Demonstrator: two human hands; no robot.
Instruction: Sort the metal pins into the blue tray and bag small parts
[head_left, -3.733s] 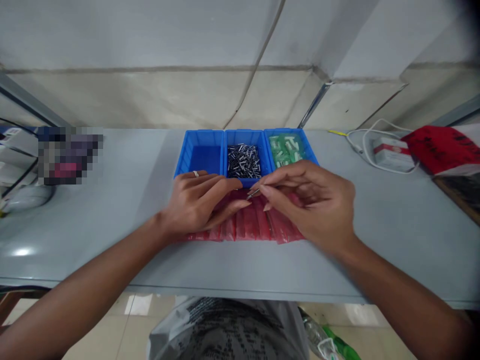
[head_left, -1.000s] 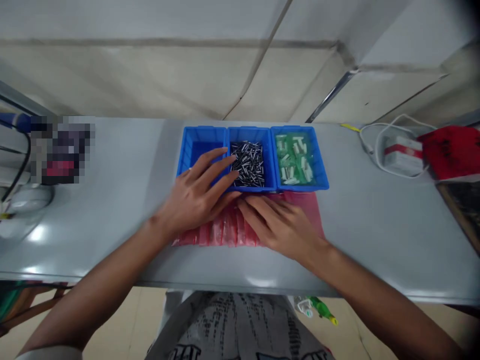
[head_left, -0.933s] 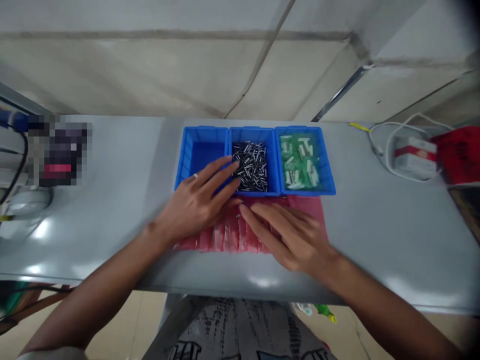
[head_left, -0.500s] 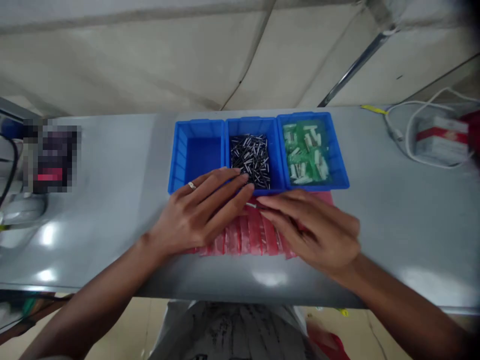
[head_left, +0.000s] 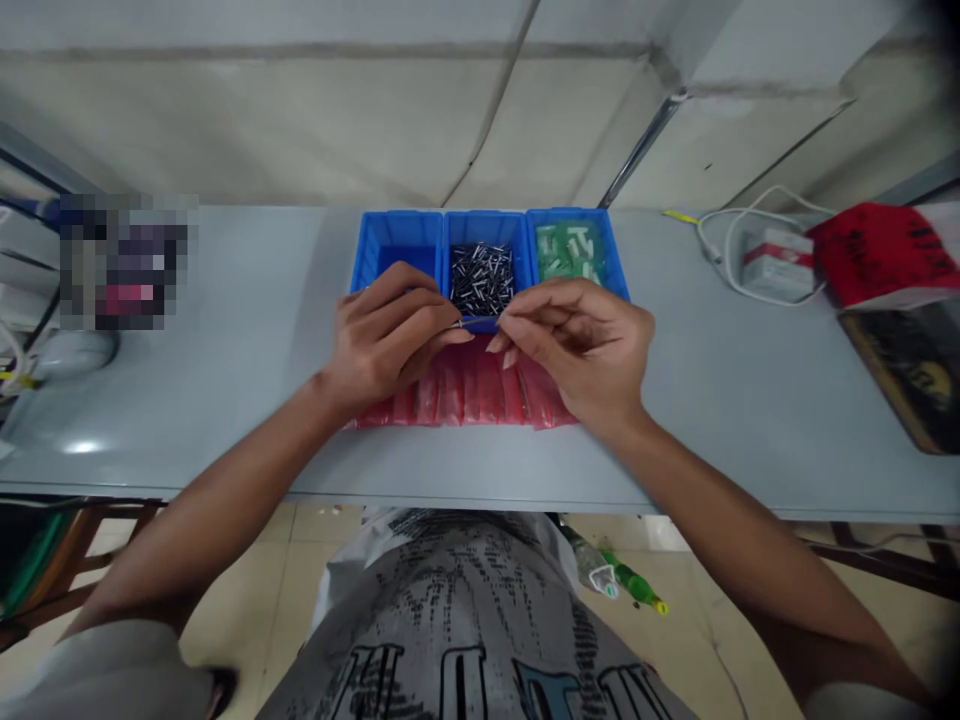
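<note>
Between my two hands, in front of the middle bin, is a small thin metal piece (head_left: 477, 321), too small to tell whether it is a screw or a pin. My left hand (head_left: 394, 335) pinches its left end between thumb and fingers. Thumb and forefinger of my right hand (head_left: 581, 345) close on its right end. Behind them, the middle blue bin (head_left: 486, 225) holds many small black and silver metal pieces (head_left: 481, 278). Below the hands lies a row of red plastic bags (head_left: 469, 390), partly covered by both hands.
A left blue bin (head_left: 401, 225) and a right blue bin (head_left: 616, 262) with green bags of white parts (head_left: 566, 250) flank the middle one. To the right are a white cable (head_left: 705, 240), a white-and-red box (head_left: 778, 262), a red packet (head_left: 881, 250) and a dark flat object (head_left: 907, 370).
My hands have lifted off the bags and bin edge. My left fingers, stretched flat before, now curl into a pinch on the metal piece. The camera view has shifted, showing more shirt and floor.
</note>
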